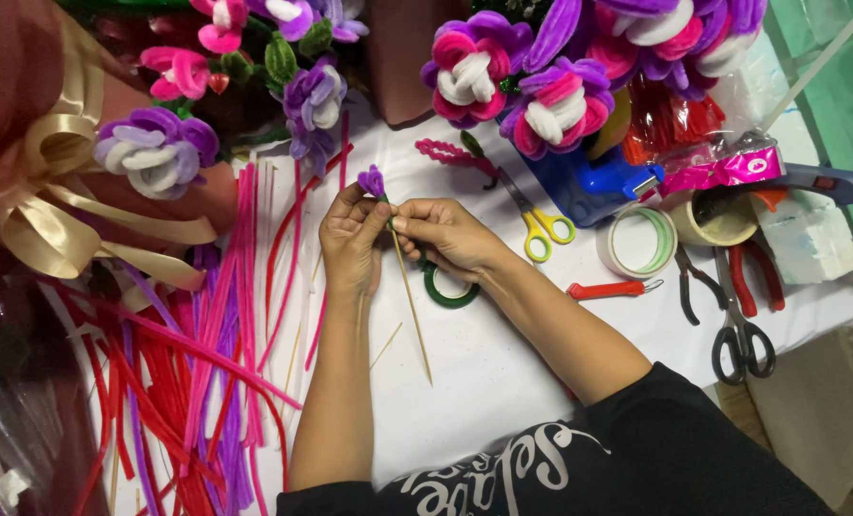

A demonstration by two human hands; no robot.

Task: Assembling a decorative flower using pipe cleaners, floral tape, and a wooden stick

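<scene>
Both hands meet over the middle of the white tabletop (503,363). The left hand (350,244) and the right hand (450,234) have their fingertips pressed together around the top of a thin wooden skewer (409,296), just under a small purple chenille bud (373,180) that sits at the skewer's upper end. The left fingers curl in from the left side of the stem, the right thumb and forefinger pinch it from the right. The skewer slants down and to the right from the hands, its lower tip hanging free above the tabletop.

Just under the right hand lies a roll of dark green floral tape (448,290), partly hidden by the wrist. Far of the hands, yellow-handled scissors (541,227) lie on the tabletop, and to the right of them a roll of clear tape (637,244). Further right are a red-handled cutter (608,289), red-handled pliers (753,277) and black-handled scissors (740,334). A spread of loose pink, red and purple chenille stems (211,363) covers the left part of the tabletop. Finished purple, pink and white chenille flowers (512,81) stand along the far edge, and a cream satin ribbon bow (63,210) sits at far left
</scene>
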